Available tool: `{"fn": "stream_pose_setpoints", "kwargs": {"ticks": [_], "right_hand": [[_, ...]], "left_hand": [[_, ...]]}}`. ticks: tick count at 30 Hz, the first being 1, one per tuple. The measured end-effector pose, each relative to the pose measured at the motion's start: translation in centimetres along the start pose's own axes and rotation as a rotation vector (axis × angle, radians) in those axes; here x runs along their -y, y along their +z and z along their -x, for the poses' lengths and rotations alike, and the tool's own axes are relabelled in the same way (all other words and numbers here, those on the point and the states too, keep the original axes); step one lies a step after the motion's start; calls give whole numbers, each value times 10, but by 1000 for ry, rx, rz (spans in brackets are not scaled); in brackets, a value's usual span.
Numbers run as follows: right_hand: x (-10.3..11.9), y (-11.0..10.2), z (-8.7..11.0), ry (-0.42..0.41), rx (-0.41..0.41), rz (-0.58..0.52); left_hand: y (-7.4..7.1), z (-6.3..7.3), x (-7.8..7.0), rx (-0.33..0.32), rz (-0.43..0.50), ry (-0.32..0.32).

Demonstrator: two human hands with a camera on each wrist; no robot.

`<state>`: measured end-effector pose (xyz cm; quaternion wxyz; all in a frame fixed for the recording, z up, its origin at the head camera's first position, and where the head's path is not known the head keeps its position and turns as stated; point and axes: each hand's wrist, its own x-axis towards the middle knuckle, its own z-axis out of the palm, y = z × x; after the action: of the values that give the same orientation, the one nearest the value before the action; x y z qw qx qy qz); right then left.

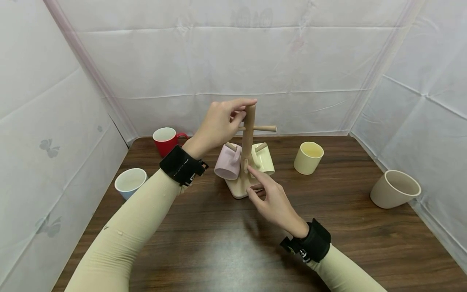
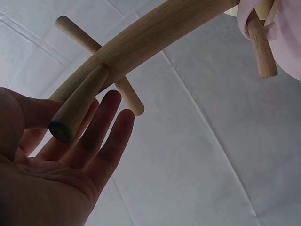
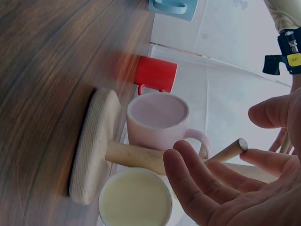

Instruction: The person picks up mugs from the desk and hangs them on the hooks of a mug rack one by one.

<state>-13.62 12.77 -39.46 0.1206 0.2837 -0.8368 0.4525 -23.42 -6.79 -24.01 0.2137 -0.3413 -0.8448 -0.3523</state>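
A wooden mug tree (image 1: 248, 134) stands upright mid-table, its post and pegs also filling the left wrist view. My left hand (image 1: 220, 121) pinches the top of the post between thumb and index finger, the other fingers loosely extended. Lower down, my right hand (image 1: 273, 200) touches the end of a front peg (image 3: 230, 150) with its index fingertip; its thumb is apart from the wood and the other fingers are relaxed. A pale pink mug (image 1: 227, 164) hangs by its handle on a left peg. A pale yellow mug (image 1: 267, 162) hangs on a right peg.
At the left are a red mug (image 1: 166, 142) and a light blue mug (image 1: 130, 182), the latter partly behind the left forearm. To the right stand a yellow cup (image 1: 308, 158) and a beige cup (image 1: 394, 190). White sheeting (image 1: 233, 61) encloses the dark wooden table (image 1: 219, 251).
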Motion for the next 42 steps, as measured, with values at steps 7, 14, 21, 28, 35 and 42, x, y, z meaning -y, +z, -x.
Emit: {"fn": "stream_pose_setpoints", "kwargs": {"ticks": [7, 14, 21, 28, 35, 42], "right_hand": [[-5, -2, -4, -35, 9, 9], [-8, -5, -4, -60, -3, -3], [-9, -8, -3, -72, -31, 10], [-11, -8, -2, -83, -36, 16], [-15, -9, -3, -117, -62, 40], [-17, -9, -5, -109, -54, 72]], "left_hand": [[1, 4, 6, 10, -9, 40], [2, 8, 8, 3, -20, 73], [-5, 12, 14, -46, -10, 49], [-17, 24, 29, -87, -11, -3], [-27, 32, 45, -104, -41, -43], [-34, 44, 66, -141, -81, -68]]}}
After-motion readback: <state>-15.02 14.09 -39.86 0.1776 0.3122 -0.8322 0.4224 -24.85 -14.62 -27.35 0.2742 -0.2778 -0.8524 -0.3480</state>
